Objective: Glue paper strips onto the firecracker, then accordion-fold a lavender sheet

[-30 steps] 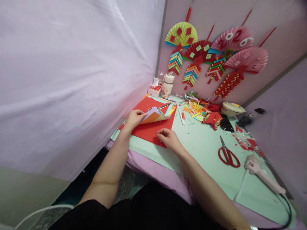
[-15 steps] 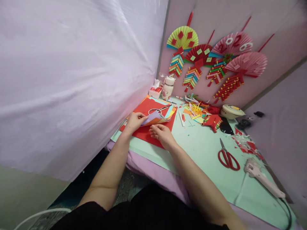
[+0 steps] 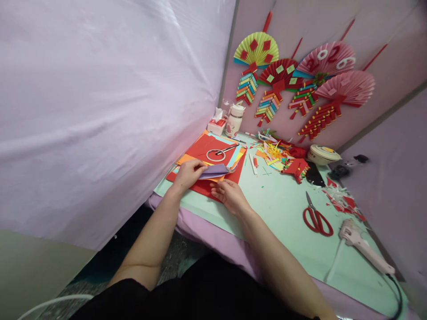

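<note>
My left hand (image 3: 190, 174) pinches the left end of a purple sheet of paper (image 3: 215, 170), part of which is bent up. Orange paper (image 3: 218, 179) shows just under it. My right hand (image 3: 230, 195) is by the front edge of the paper, fingers curved and apart, with nothing visible in them. Beneath both lies a stack of coloured sheets, with red paper (image 3: 208, 146) on top at the back. A white ring (image 3: 216, 155), perhaps a roll of tape, and a dark pen-like tool (image 3: 230, 148) rest on that red paper.
Right of the stack are a white craft knife (image 3: 252, 163), paper scraps (image 3: 273, 153), red-handled scissors (image 3: 316, 220) and a glue gun (image 3: 363, 244). Behind stand a tissue box (image 3: 216, 126), a white bottle (image 3: 235, 121) and a lidded bowl (image 3: 323, 154). Paper fans (image 3: 256, 49) hang on the wall.
The near edge of the lifted sheets has come down toward me, and more of the white ring shows. My right hand has shifted slightly right and nearer to me.
</note>
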A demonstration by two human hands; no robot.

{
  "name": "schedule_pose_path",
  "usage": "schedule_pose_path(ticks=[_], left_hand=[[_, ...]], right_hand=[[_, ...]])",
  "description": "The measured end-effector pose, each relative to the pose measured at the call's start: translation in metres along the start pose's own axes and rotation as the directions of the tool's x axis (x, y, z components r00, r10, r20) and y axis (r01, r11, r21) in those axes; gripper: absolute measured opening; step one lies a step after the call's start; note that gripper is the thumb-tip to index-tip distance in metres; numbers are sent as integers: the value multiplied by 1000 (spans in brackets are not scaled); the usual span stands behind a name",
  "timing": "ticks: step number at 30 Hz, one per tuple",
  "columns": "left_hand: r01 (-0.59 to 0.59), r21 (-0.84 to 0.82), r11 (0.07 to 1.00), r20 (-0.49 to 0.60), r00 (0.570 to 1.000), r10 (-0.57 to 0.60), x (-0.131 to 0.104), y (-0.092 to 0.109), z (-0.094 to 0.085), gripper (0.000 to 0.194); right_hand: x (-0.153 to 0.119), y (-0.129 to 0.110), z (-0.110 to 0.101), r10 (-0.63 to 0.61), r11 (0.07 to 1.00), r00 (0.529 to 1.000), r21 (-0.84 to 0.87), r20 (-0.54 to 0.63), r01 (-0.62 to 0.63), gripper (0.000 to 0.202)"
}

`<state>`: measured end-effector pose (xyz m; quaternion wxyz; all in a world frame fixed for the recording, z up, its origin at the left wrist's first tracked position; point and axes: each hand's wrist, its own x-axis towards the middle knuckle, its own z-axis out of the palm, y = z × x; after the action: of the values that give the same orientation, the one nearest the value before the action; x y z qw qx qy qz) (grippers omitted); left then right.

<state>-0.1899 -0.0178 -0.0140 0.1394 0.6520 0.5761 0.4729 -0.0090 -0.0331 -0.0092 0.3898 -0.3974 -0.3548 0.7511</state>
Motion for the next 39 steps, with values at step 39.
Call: schedule_pose_path(ticks=[39], left_hand=[[-415,191,890,17,908,420,-23,8,2,18]], right_hand=[[13,-14,-38,-642,17,632,-816,435,578,16]])
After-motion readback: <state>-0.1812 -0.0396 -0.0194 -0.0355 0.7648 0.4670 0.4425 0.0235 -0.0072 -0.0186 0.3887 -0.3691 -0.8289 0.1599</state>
